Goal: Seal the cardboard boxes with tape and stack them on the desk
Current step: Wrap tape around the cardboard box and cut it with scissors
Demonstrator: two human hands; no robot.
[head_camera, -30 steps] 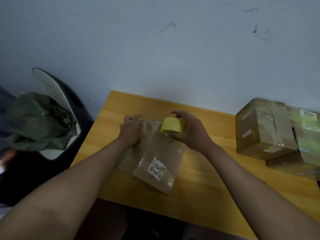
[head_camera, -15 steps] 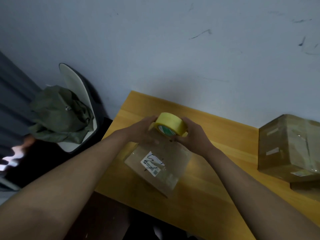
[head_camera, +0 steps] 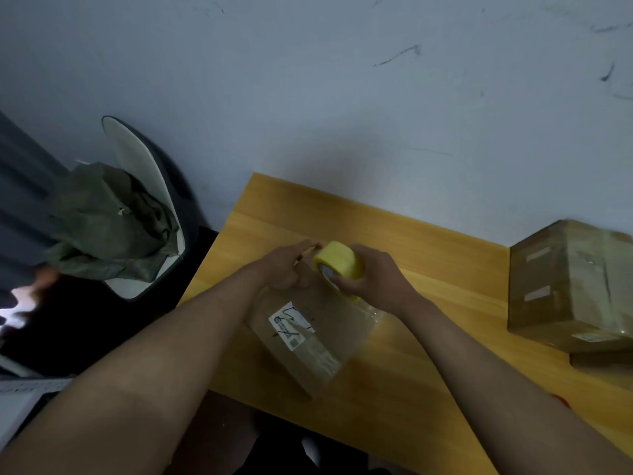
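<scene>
A person is working at a yellow wooden desk [head_camera: 428, 269] set against a pale wall. A small brown cardboard box with a white printed label [head_camera: 305, 334] is lying near the desk's front-left edge, its long side running from about eleven o'clock to five o'clock. The right hand [head_camera: 373, 277] is gripping a yellow roll of packing tape [head_camera: 340, 264], fingers curled over its far rim and the thumb tucked at the core, holding the roll at the box's far end. A glossy strip of clear tape appears to be running from the roll down the box's right-hand side. The left hand [head_camera: 286, 265] is resting on the far left corner of the box, fingers laid fairly flat and pressing it down; whether they are also pinning a tape end cannot be told.

At three o'clock, well apart from the hands, two tape-wrapped brown cardboard boxes [head_camera: 568, 286] are already sitting one on top of the other, the lower one only partly in view. So part of the job looks done: those boxes seem sealed and stacked. The labelled box is probably mid-sealing, and cutting the tape, smoothing it and lifting the box over to the stack are likely left.

At nine o'clock, off the desk, a crumpled olive-green garment [head_camera: 109, 224] is hanging over a white-and-black chair back [head_camera: 144, 173].
</scene>
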